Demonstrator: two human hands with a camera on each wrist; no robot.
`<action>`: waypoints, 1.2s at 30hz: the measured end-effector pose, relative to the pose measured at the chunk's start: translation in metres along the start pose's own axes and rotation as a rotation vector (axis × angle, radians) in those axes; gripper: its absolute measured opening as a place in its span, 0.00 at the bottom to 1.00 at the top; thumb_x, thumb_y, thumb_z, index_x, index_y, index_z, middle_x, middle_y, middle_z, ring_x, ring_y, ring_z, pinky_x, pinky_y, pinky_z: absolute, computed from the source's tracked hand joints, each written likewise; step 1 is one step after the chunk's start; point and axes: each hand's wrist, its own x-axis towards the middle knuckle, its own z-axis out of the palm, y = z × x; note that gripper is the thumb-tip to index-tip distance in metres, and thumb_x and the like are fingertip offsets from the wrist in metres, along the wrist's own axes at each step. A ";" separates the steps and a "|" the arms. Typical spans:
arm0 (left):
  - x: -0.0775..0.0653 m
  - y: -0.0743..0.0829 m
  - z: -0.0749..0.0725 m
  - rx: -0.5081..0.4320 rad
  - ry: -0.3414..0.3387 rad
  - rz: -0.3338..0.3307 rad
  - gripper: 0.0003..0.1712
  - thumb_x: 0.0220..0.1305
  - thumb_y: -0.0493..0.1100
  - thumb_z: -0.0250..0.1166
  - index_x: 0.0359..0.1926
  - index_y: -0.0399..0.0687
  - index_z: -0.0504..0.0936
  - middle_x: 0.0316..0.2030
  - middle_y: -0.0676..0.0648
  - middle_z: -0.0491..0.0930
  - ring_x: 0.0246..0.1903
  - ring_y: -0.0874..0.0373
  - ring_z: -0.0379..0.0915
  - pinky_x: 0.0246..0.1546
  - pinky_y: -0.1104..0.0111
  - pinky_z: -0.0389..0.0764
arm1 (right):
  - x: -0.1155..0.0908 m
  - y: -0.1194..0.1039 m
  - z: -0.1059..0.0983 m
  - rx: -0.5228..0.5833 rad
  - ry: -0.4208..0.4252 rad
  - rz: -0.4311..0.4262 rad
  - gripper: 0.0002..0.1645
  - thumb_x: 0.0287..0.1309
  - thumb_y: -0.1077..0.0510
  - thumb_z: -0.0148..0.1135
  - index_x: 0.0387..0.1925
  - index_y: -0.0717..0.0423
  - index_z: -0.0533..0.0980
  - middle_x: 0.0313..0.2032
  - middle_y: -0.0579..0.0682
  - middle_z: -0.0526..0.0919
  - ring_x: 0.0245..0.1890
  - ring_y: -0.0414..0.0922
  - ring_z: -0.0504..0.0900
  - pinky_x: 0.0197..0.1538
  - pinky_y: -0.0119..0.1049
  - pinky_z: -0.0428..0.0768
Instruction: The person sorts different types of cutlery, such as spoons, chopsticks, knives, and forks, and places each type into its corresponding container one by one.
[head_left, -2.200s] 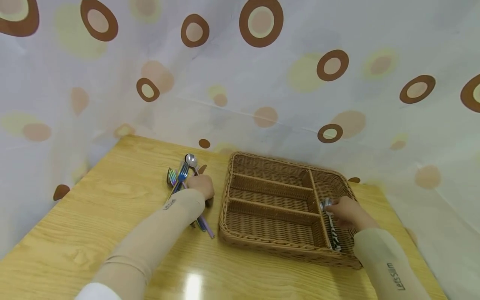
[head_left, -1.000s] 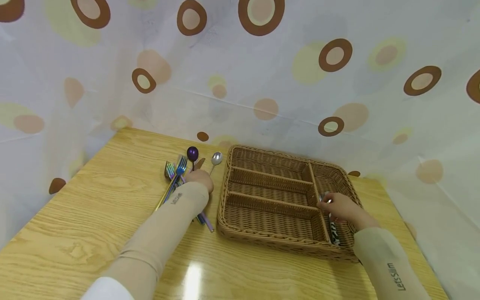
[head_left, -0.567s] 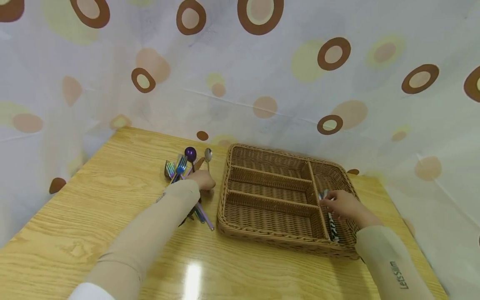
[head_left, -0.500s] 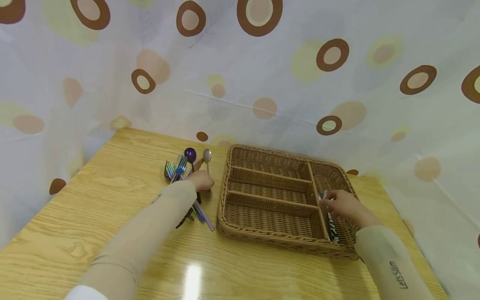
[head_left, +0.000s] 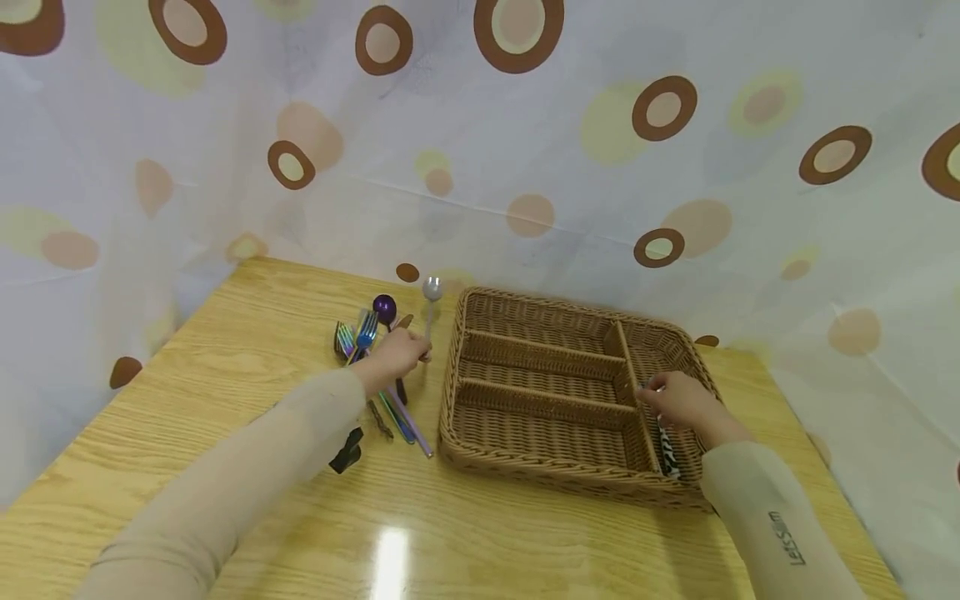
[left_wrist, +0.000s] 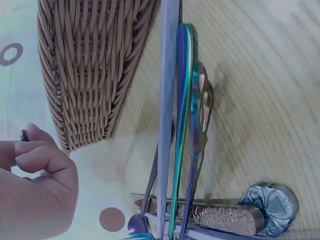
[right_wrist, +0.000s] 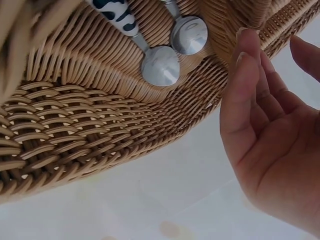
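My left hand [head_left: 401, 350] pinches the handle of a silver spoon [head_left: 432, 288], whose bowl points away toward the back wall. In the left wrist view, the curled fingers [left_wrist: 45, 157] hide most of that handle. Beside this hand lies a pile of cutlery, with a purple spoon [head_left: 385, 309], a blue fork [head_left: 367, 331], a rainbow fork [head_left: 346, 338] and a lavender handle [head_left: 416, 429]. My right hand [head_left: 682, 402] hovers over the basket's right compartment, fingers loosely bent and holding nothing. Below it lie a spoon with a black-and-white handle [right_wrist: 116, 15] and another spoon [right_wrist: 189, 35].
The wicker basket [head_left: 555, 479] stands right of the pile, with three long compartments on its left and one crosswise on its right. An ornate brownish handle [left_wrist: 225, 218] lies across the pile. A spotted cloth [head_left: 480, 183] hangs behind the wooden table [head_left: 480, 550].
The left hand has drawn the silver spoon out of the pile, rightward and toward the back. The right hand has stayed over the right compartment, shifting only slightly.
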 end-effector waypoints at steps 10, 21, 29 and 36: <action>-0.059 0.066 0.008 0.002 0.003 -0.026 0.17 0.71 0.41 0.45 0.41 0.32 0.76 0.37 0.45 0.75 0.16 0.67 0.52 0.20 0.76 0.58 | 0.010 -0.021 0.000 -0.036 0.040 0.001 0.21 0.68 0.50 0.46 0.35 0.65 0.75 0.17 0.48 0.72 0.17 0.40 0.69 0.25 0.37 0.72; -0.062 0.076 0.032 -0.081 -0.067 -0.009 0.15 0.70 0.41 0.48 0.34 0.34 0.76 0.10 0.58 0.59 0.11 0.67 0.48 0.18 0.75 0.57 | 0.024 -0.050 0.007 -0.010 0.024 -0.037 0.23 0.70 0.48 0.43 0.29 0.62 0.72 0.10 0.43 0.64 0.12 0.38 0.62 0.25 0.35 0.70; -0.066 0.089 0.057 -0.046 -0.083 0.011 0.16 0.71 0.42 0.49 0.42 0.33 0.77 0.40 0.43 0.79 0.29 0.60 0.68 0.27 0.74 0.67 | 0.035 -0.072 0.019 0.128 0.010 -0.026 0.25 0.70 0.42 0.41 0.30 0.60 0.67 0.16 0.47 0.70 0.12 0.38 0.64 0.20 0.33 0.69; -0.069 0.109 0.083 -0.032 -0.121 0.050 0.17 0.71 0.43 0.49 0.42 0.34 0.78 0.45 0.40 0.79 0.43 0.49 0.74 0.41 0.66 0.75 | 0.033 -0.097 0.024 0.222 0.024 -0.035 0.34 0.71 0.42 0.35 0.52 0.70 0.71 0.35 0.57 0.81 0.33 0.47 0.82 0.42 0.42 0.80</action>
